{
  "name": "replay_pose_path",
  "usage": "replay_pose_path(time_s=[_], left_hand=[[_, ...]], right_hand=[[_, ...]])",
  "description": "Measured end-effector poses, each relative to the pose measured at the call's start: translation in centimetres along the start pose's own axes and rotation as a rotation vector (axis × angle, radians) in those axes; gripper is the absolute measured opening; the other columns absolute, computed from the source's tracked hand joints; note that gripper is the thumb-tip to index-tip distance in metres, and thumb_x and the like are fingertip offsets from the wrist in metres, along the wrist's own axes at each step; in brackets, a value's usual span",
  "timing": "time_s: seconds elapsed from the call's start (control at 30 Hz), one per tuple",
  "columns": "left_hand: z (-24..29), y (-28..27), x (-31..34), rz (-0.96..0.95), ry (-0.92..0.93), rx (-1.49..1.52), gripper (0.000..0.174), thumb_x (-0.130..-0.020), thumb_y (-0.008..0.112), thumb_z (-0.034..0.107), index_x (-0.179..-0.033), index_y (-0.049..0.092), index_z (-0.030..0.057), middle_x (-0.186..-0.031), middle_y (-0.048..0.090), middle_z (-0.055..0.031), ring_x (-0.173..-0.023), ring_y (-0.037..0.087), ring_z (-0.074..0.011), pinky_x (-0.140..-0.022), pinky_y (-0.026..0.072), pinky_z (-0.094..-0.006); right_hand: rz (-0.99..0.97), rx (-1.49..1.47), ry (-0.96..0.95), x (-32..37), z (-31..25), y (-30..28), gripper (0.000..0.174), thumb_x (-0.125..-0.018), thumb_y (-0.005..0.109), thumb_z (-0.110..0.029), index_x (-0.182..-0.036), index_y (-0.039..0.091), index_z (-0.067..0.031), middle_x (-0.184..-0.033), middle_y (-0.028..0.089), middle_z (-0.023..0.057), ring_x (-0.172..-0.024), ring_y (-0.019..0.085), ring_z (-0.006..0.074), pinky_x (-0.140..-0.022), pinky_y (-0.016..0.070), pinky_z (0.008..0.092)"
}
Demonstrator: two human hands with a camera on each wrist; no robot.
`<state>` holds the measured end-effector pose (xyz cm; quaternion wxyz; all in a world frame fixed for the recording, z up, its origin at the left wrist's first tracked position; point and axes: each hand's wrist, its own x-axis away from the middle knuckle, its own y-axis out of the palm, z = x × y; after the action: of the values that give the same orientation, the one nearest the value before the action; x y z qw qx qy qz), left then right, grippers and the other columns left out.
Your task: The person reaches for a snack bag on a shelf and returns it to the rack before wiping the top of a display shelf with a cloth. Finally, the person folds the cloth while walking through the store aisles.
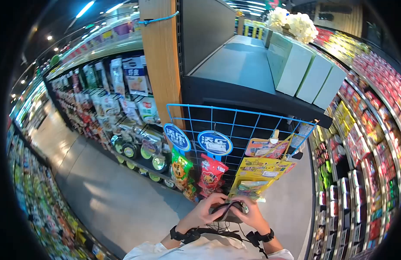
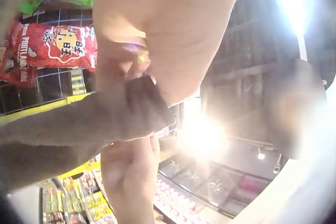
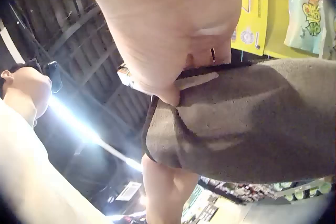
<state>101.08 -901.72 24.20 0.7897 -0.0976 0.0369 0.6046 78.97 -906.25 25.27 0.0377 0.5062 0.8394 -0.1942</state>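
Observation:
Both hands meet low in the middle of the head view, around a grey-brown fabric pouch with a dark trimmed edge. My left hand pinches one side of its rim, fingers bent over the cloth. Opposite it, my right hand grips the other side, and in the right wrist view the thumb lies over the edge. The rim stands apart as a dark loop between the hands. The inside of the pouch is hidden.
Just ahead is a blue wire rack hung with red snack bags, green snack bags and yellow packets. A grey shelf top with white boxes rises behind. Stocked shelves line both sides.

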Motion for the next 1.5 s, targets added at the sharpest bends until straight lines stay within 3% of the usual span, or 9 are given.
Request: replay_pose_path(time_s=[0.17,0.3,0.53,0.9,1.03,1.2,1.27,1.43,1.5], left_hand=[[2.3,-4.1,-2.2,-0.255,0.144,-0.117,0.077,-0.09,0.084,0.021,-0.152,0.041,0.0058,-0.123,0.066,-0.0122,-0.115,0.064,-0.0179,-0.096,0.0507,-0.0323],[-2.6,-4.7,-3.5,-0.244,0.002,-0.16,0.059,-0.085,0.088,0.022,-0.133,0.061,0.001,-0.113,0.07,-0.0164,-0.11,0.068,-0.0242,-0.093,0.0517,-0.035],[-0.6,-4.7,-6.6,-0.256,0.448,-0.017,0.024,-0.093,0.076,0.009,-0.111,0.068,-0.0047,-0.102,0.069,-0.0139,-0.082,0.067,-0.0223,-0.073,0.0512,-0.0335],[-0.7,-3.2,-8.5,0.065,0.005,-0.232,0.013,-0.1,0.071,0.012,-0.094,0.07,0.0005,-0.075,0.065,-0.0002,-0.07,0.058,-0.004,-0.062,0.044,-0.0203],[-0.7,-1.6,-8.9,-0.325,-0.464,0.046,0.068,-0.111,0.042,0.053,-0.082,0.071,-0.0005,-0.064,0.062,-0.0024,-0.062,0.063,-0.0109,-0.062,0.0507,-0.024],[-4.2,1.8,-8.0,-0.274,-0.716,0.606,0.083,-0.106,0.029,0.071,-0.146,0.051,0.0013,-0.137,0.062,-0.0142,-0.105,0.07,-0.0171,-0.088,0.0566,-0.0304],[-15.1,0.5,-7.5,-0.39,-0.62,0.77,0.084,-0.106,0.035,0.069,-0.15,0.046,-0.0008,-0.139,0.061,-0.0142,-0.105,0.069,-0.0155,-0.089,0.0558,-0.0292],[-4.4,1.9,-9.3,-0.515,-0.491,0.253,0.066,-0.101,0.069,0.044,-0.145,0.054,-0.0031,-0.115,0.068,-0.0046,-0.097,0.064,-0.0063,-0.081,0.0509,-0.0196],[-8.7,1.5,-9.0,-0.589,-0.529,0.408,0.068,-0.095,0.077,0.034,-0.148,0.053,-0.0008,-0.134,0.063,-0.0068,-0.112,0.063,-0.0091,-0.094,0.0513,-0.0231]], right_hand=[[0.124,0.204,-0.073,-0.8,-0.7,1.6,0.027,-0.085,0.079,-0.001,-0.111,0.07,-0.0011,-0.107,0.073,0.0113,-0.093,0.07,0.0224,-0.084,0.0551,0.0345],[0.241,0.132,-0.021,0.2,0.7,1.5,0.035,-0.081,0.081,0.004,-0.113,0.067,-0.0001,-0.109,0.069,0.0103,-0.1,0.067,0.0197,-0.092,0.0543,0.0359],[0.048,0.103,0.061,-1.7,-2.2,1.2,0.039,-0.088,0.079,-0.002,-0.125,0.065,0.0014,-0.113,0.067,0.0074,-0.102,0.065,0.015,-0.088,0.0544,0.0306],[0.402,-0.132,0.226,2.1,2.9,-2.8,0.014,-0.1,0.065,-0.009,-0.105,0.067,0.0036,-0.076,0.061,0.0019,-0.073,0.05,0.0068,-0.064,0.0441,0.0278],[0.522,-0.323,0.195,1.5,1.4,-3.3,0.012,-0.1,0.067,-0.009,-0.097,0.063,0.0015,-0.081,0.06,-0.0025,-0.073,0.048,0.006,-0.064,0.0419,0.0265],[0.169,-0.055,0.07,3.0,2.3,-3.4,0.022,-0.091,0.078,-0.01,-0.092,0.059,0.0028,-0.077,0.054,0.0074,-0.069,0.052,0.014,-0.064,0.0449,0.0299],[0.033,-0.105,-0.032,2.5,0.5,-3.4,0.025,-0.09,0.079,-0.011,-0.091,0.059,0.0023,-0.078,0.053,0.0065,-0.068,0.051,0.0149,-0.062,0.0434,0.0307],[-0.239,-0.151,-0.072,2.8,0.1,-3.6,0.025,-0.09,0.081,-0.014,-0.09,0.06,0.0004,-0.078,0.054,0.0054,-0.067,0.052,0.0155,-0.061,0.0433,0.031],[-0.203,-0.129,-0.066,2.7,-0.1,-4.2,0.025,-0.087,0.081,-0.012,-0.093,0.06,0.0007,-0.078,0.056,0.005,-0.068,0.052,0.0156,-0.062,0.0443,0.0297]])
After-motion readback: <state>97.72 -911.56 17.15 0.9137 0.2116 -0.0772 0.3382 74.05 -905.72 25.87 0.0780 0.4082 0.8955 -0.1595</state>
